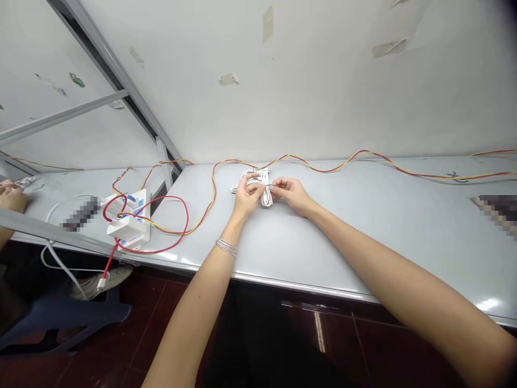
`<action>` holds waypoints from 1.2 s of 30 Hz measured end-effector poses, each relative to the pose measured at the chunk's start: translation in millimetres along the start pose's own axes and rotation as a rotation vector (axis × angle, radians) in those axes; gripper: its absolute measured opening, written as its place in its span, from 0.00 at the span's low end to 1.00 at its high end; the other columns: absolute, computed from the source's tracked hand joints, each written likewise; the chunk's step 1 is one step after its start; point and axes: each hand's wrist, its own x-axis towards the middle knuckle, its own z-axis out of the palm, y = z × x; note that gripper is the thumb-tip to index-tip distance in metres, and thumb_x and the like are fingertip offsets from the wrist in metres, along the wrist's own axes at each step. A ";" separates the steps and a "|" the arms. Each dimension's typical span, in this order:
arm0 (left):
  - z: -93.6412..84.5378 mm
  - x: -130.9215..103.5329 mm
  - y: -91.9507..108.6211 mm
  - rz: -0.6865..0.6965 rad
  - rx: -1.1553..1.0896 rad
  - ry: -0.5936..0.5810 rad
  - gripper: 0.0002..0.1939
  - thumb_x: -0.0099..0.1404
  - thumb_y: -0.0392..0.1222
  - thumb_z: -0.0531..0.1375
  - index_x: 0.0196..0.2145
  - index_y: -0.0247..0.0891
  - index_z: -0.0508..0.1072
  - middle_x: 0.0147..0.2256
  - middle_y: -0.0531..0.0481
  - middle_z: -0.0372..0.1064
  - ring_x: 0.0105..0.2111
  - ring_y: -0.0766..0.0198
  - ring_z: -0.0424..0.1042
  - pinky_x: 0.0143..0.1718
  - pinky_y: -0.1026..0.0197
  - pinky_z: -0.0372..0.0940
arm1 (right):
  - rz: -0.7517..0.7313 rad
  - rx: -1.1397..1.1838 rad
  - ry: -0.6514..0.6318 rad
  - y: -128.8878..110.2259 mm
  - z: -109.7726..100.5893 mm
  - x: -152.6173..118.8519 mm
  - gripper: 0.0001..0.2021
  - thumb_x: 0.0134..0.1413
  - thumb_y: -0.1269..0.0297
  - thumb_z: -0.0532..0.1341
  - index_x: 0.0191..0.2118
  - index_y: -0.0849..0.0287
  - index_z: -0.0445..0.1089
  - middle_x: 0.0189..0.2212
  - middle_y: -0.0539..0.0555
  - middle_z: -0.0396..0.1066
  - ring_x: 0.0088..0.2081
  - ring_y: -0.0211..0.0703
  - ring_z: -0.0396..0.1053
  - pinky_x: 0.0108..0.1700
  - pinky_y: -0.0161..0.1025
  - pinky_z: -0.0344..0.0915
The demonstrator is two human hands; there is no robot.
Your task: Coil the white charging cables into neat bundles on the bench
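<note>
A coiled white cable [267, 198] stands out between my two hands over the grey table. My left hand [247, 195] is closed around its left side, with a silvery bracelet on the wrist. A thin black tie [270, 186] crosses the coil near its middle. My right hand [294, 195] has thumb and forefinger pinched at the tie's right end. Just behind my left hand lie more bundled white cables [258, 173], partly covered by the fingers.
A white power strip [144, 215] with plugged-in adapters and looping red wire sits at left. A red-yellow twisted wire [335, 170] runs along the wall. Black ties [456, 178] lie at right. Beyond the metal frame [133, 97], another person's hand [12, 196] shows.
</note>
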 end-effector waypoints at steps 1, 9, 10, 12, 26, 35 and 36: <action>0.4 -1.1 1.9 -0.001 0.002 -0.011 0.26 0.56 0.47 0.71 0.50 0.38 0.72 0.28 0.51 0.76 0.27 0.62 0.75 0.34 0.58 0.72 | -0.005 0.002 0.011 0.9 0.6 0.3 0.26 0.36 0.43 0.76 0.30 0.58 0.70 0.26 0.51 0.71 0.29 0.39 0.68 0.36 0.41 0.68; 0.4 -2.2 6.0 0.000 0.039 -0.074 0.15 0.56 0.40 0.68 0.42 0.35 0.79 0.34 0.46 0.80 0.32 0.60 0.78 0.38 0.57 0.73 | -0.047 -0.035 0.100 8.7 0.5 2.8 0.24 0.39 0.47 0.75 0.33 0.58 0.68 0.27 0.51 0.71 0.28 0.40 0.68 0.34 0.41 0.66; 0.0 -2.0 5.4 0.000 0.049 -0.083 0.17 0.54 0.39 0.69 0.43 0.35 0.80 0.35 0.46 0.80 0.33 0.60 0.78 0.39 0.57 0.73 | -0.050 -0.051 0.103 9.7 -0.2 2.8 0.23 0.41 0.47 0.74 0.33 0.58 0.68 0.27 0.51 0.71 0.28 0.40 0.67 0.34 0.41 0.66; -0.7 -1.6 4.1 -0.014 0.059 -0.097 0.21 0.52 0.39 0.72 0.45 0.35 0.80 0.37 0.45 0.81 0.33 0.60 0.78 0.41 0.57 0.73 | -0.058 -0.088 0.110 12.2 -1.6 3.2 0.21 0.44 0.49 0.73 0.34 0.57 0.67 0.27 0.51 0.71 0.28 0.40 0.67 0.33 0.40 0.64; 0.4 0.5 3.9 0.116 0.189 0.031 0.11 0.58 0.48 0.71 0.30 0.36 0.83 0.36 0.44 0.79 0.42 0.55 0.76 0.48 0.52 0.70 | -0.098 -0.180 0.051 16.8 -1.5 4.8 0.15 0.48 0.56 0.69 0.35 0.56 0.64 0.32 0.50 0.69 0.26 0.38 0.68 0.32 0.41 0.65; 3.5 -2.6 3.9 -0.003 -0.028 0.024 0.24 0.56 0.55 0.72 0.42 0.40 0.70 0.22 0.55 0.73 0.21 0.64 0.72 0.30 0.57 0.71 | -0.057 -0.154 0.057 13.2 0.3 1.9 0.17 0.51 0.58 0.70 0.44 0.57 0.69 0.32 0.51 0.72 0.28 0.40 0.70 0.34 0.42 0.68; 3.1 -2.6 4.0 0.003 -0.017 0.003 0.23 0.57 0.55 0.72 0.41 0.40 0.71 0.23 0.54 0.74 0.22 0.63 0.73 0.31 0.56 0.72 | -0.047 -0.150 0.050 12.9 0.3 2.2 0.17 0.50 0.57 0.70 0.44 0.57 0.70 0.30 0.51 0.73 0.28 0.40 0.70 0.34 0.42 0.68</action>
